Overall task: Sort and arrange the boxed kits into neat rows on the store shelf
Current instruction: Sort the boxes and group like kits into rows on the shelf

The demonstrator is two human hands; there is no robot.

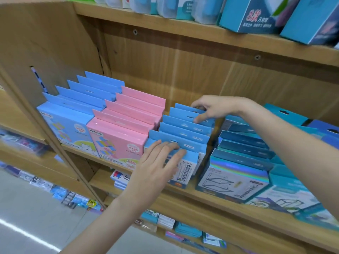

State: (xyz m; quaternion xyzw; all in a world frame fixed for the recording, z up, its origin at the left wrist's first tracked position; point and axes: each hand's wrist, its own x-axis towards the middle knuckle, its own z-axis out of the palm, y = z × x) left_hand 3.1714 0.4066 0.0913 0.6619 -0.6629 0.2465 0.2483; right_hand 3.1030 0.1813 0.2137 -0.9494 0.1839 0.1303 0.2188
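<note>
Fingers (170, 149) of the left hand (156, 169) are laid straight on the front box (185, 162) of the middle blue row; the back box (185, 107) is pinched by the right hand (211, 107), on the shelf (211, 197) beside pink boxes (124, 129)

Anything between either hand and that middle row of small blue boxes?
Nothing visible. The left hand already rests on the front box, and the right hand touches the rear boxes of that row.
</note>
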